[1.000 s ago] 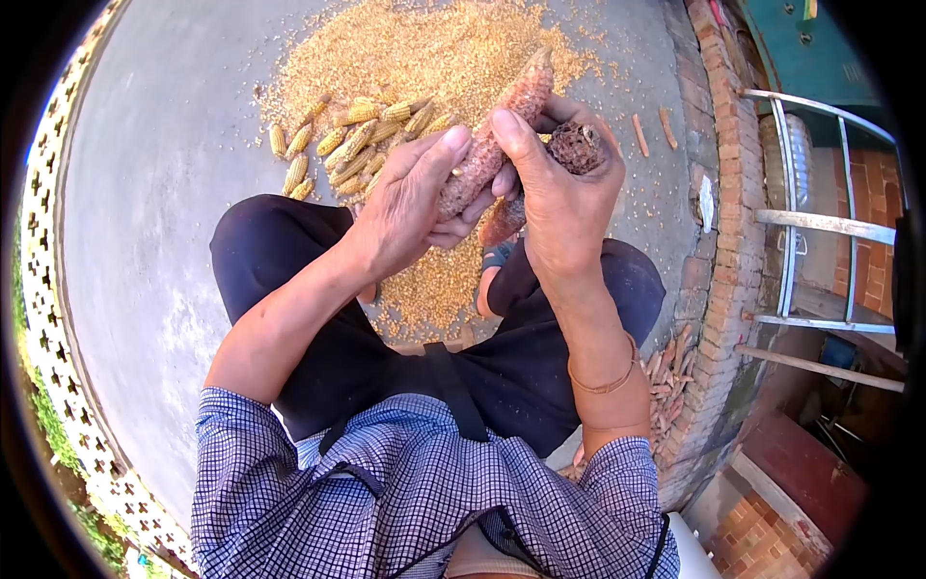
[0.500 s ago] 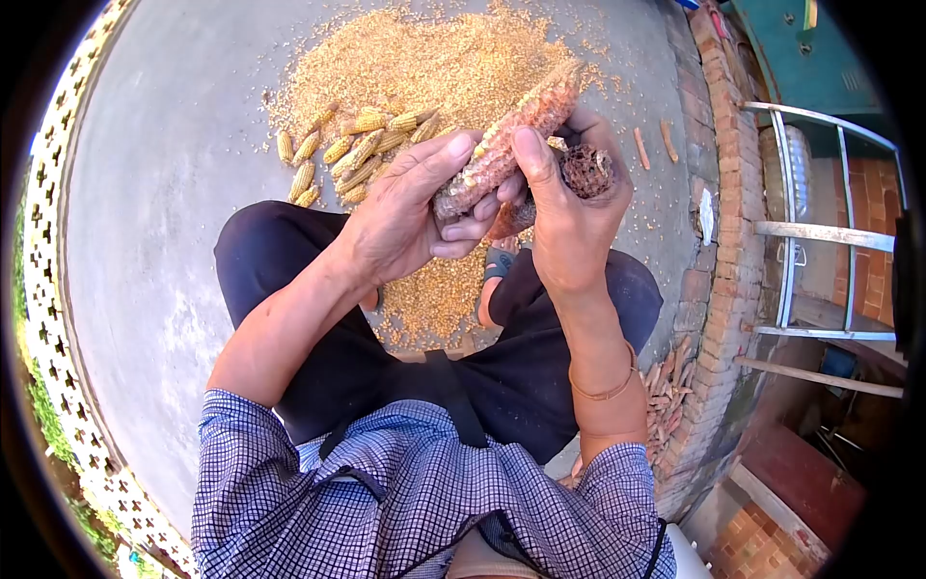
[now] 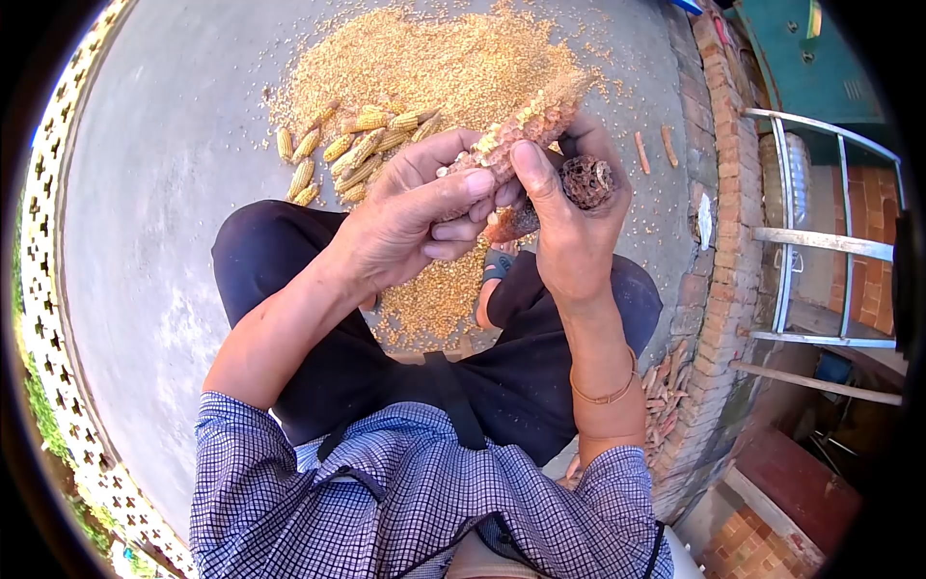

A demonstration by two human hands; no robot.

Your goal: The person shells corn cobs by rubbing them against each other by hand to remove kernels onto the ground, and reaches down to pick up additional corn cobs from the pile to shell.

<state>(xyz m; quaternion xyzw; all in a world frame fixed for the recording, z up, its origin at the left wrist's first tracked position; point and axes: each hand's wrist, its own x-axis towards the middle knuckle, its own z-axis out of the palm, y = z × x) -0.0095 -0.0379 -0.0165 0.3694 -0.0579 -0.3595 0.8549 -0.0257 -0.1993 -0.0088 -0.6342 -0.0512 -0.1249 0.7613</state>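
Corncob, partly shelled (image 3: 531,125), is up in front of the person's chest, held in both hands and slanting up to the right. It's mostly bare pinkish core, with pale kernels left along it. Left hand (image 3: 415,203) is curled round the lower end, while the right hand (image 3: 579,227) has its thumb pressed against the cob's side. That right hand is also gripping a dark bare cob (image 3: 586,181), broken-looking end facing the camera. A reddish cob end (image 3: 511,225) pokes out below the fingers; can't tell if it's the same cob.

Compared with half a second ago, the left thumb has dropped across the lower part of the cob. Back then it sat off to the left, and the cob's bottom end showed in the palm. Right hand has barely moved.

On the concrete floor (image 3: 154,212), the big heap of loose kernels (image 3: 424,58) and the unshelled ears (image 3: 362,150) just beside it look unchanged. More kernels lie around the feet. Two stripped cobs (image 3: 643,152) lie near the brick edging (image 3: 730,251), with a pile of bare cobs (image 3: 664,400) further down against it.
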